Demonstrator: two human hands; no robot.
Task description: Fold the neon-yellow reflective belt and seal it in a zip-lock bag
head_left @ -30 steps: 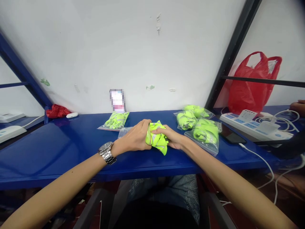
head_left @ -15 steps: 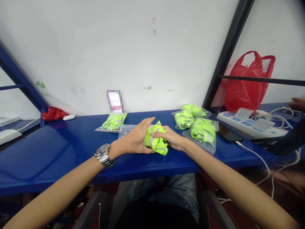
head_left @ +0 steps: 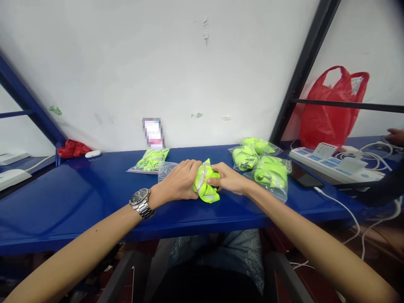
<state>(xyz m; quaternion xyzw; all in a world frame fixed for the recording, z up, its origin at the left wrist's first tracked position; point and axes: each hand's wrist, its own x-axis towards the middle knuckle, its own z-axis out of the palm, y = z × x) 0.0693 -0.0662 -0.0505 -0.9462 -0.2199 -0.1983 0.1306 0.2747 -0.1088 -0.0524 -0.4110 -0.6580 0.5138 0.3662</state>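
Observation:
Held above the front of the blue table is a crumpled, rolled neon-yellow reflective vest with silver strips. My left hand is closed on the bundle's left end, its fingers curled and partly hidden. From the other side my right hand grips it, thumb on top; its remaining fingers are mostly out of sight behind the fabric. A clear plastic bag lies flat beside my left hand, partly covered by it. Further left, a bagged vest rests below a propped-up phone.
Several bagged vests are clustered right of my hands. Beyond them lie a black phone on a cable, a white power strip and a red plastic bag. Another person's hand shows at the right edge.
My left fingers, stretched along the bundle before, have curled tightly around its left end. My right thumb has shifted slightly right on the vest. The bundle looks a little more compact.

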